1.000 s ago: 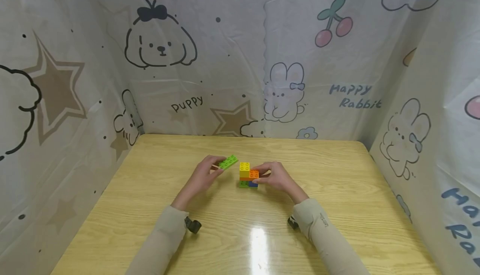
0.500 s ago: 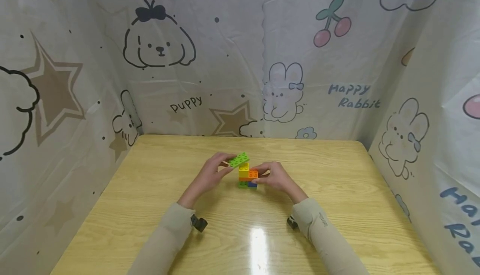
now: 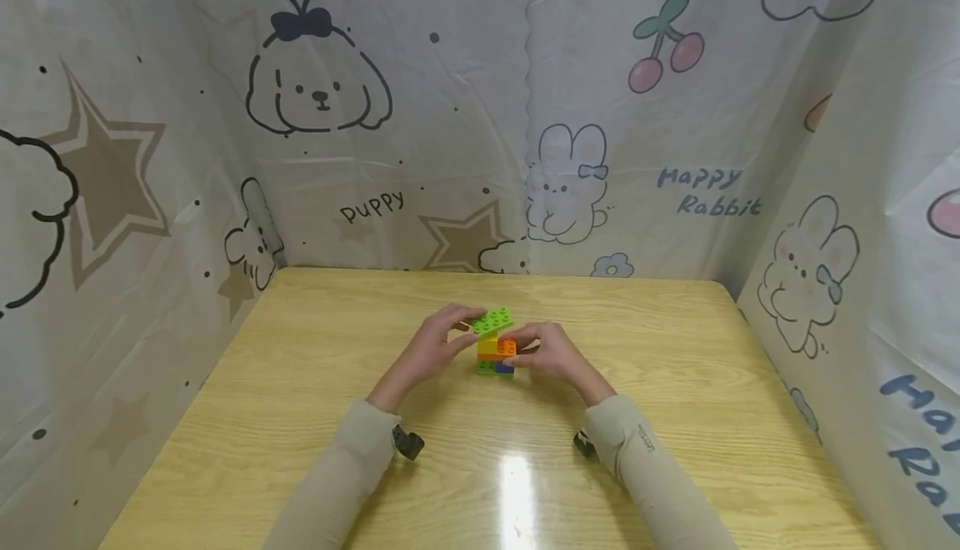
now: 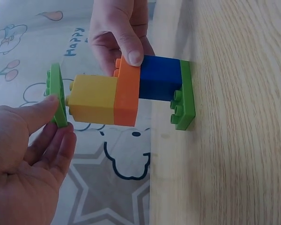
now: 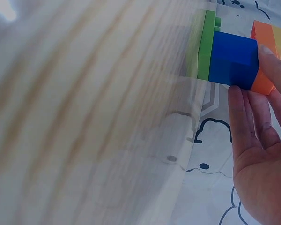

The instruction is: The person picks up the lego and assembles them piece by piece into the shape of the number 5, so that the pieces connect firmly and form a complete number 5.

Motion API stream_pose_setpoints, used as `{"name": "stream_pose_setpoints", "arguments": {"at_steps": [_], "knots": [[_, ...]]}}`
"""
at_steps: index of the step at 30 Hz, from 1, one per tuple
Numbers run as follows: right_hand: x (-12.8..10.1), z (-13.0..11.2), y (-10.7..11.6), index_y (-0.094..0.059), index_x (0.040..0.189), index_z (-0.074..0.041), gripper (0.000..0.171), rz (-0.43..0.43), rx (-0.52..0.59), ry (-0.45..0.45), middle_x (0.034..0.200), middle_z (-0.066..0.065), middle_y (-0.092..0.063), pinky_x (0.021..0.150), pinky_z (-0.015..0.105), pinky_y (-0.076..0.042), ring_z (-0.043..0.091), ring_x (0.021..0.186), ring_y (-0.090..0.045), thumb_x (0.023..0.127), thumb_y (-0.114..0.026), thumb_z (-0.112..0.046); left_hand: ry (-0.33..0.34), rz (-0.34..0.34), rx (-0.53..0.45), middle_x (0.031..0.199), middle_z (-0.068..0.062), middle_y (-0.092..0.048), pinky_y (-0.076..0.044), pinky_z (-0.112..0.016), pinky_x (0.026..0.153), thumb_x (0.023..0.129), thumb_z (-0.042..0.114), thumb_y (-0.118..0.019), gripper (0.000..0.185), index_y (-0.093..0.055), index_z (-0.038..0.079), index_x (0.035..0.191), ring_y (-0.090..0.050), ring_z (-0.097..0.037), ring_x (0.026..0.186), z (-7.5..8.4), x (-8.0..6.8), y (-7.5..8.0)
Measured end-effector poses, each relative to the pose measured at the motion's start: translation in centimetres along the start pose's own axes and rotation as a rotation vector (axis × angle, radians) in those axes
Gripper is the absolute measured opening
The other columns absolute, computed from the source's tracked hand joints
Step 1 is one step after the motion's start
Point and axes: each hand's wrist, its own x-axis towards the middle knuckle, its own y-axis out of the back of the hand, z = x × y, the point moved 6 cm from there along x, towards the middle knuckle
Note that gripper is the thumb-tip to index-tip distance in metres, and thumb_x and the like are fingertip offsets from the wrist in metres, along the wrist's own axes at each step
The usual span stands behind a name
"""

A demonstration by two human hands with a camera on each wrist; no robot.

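A stack of toy building bricks stands on the table: a flat green brick (image 4: 187,98) at the bottom, then a blue brick (image 4: 160,77), a flat orange brick (image 4: 126,101) and a yellow brick (image 4: 93,99). My left hand (image 3: 438,340) pinches another flat green brick (image 3: 493,322) by its near end, between thumb and fingers. It sits tilted right at the studs of the yellow brick. From the right side, my right hand (image 3: 549,352) grips the stack at the orange brick, thumb in front, with fingers around the far side beside the blue one.
The wooden table (image 3: 660,417) spreads around the stack. Printed fabric (image 3: 465,117) rises behind it and on both sides. A small dark camera (image 3: 408,442) is worn at the left wrist and another (image 3: 585,443) at the right.
My left hand has carried the flat green brick rightward, from beside the stack to over the yellow brick. The right hand keeps its grip on the stack without moving.
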Motion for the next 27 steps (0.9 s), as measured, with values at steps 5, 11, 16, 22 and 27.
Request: {"name": "stream_pose_setpoints", "arguments": {"at_steps": [5,11,16,22,27], "knots": [[0.05,0.18,-0.07,-0.077,0.123,-0.013,0.04,0.0,0.001,0.006,0.114,0.006,-0.077,0.086,0.034,-0.063,0.018,0.1,-0.073,0.085,-0.087,-0.022,0.009,-0.009,-0.005,0.137,-0.01,-0.063,-0.052,-0.054,0.106,0.102,0.012,-0.066,0.042,-0.061,0.009,0.143,-0.063,-0.028,0.122,-0.12,0.01,-0.15],[0.06,0.12,-0.06,-0.077,0.123,-0.013,0.04,-0.003,-0.005,0.003,0.112,0.006,-0.077,0.087,0.034,-0.063,0.018,0.099,-0.072,0.086,-0.087,-0.022,0.003,-0.01,0.009,0.136,-0.008,-0.064,-0.053,-0.052,0.106,0.102,0.014,-0.066,0.04,-0.063,0.011,0.142,-0.063,-0.028,0.121,-0.09,0.11,-0.22],[0.12,0.09,-0.08,-0.077,0.122,-0.014,0.039,-0.005,-0.016,0.004,0.112,0.005,-0.077,0.087,0.034,-0.063,0.018,0.1,-0.072,0.086,-0.087,-0.023,0.0,-0.014,0.023,0.135,-0.007,-0.065,-0.054,-0.047,0.105,0.101,0.014,-0.067,0.039,-0.064,0.013,0.141,-0.064,-0.028,0.121,-0.07,0.21,-0.28],[0.13,0.1,-0.03,-0.078,0.121,-0.013,0.037,-0.005,-0.007,-0.003,0.111,0.005,-0.077,0.087,0.035,-0.063,0.019,0.1,-0.072,0.086,-0.087,-0.02,-0.015,-0.026,0.025,0.135,-0.007,-0.065,-0.054,-0.048,0.106,0.102,0.013,-0.067,0.039,-0.064,0.012,0.14,-0.063,-0.029,0.122,0.03,0.33,-0.28],[0.09,0.23,-0.18,-0.08,0.111,-0.011,0.027,-0.008,0.01,-0.022,0.106,0.004,-0.076,0.088,0.035,-0.063,0.019,0.098,-0.071,0.086,-0.087,-0.016,-0.048,-0.04,0.013,0.135,-0.008,-0.065,-0.052,-0.051,0.108,0.102,0.012,-0.066,0.038,-0.063,0.01,0.14,-0.062,-0.029,0.124,0.0,0.27,-0.37]]}}
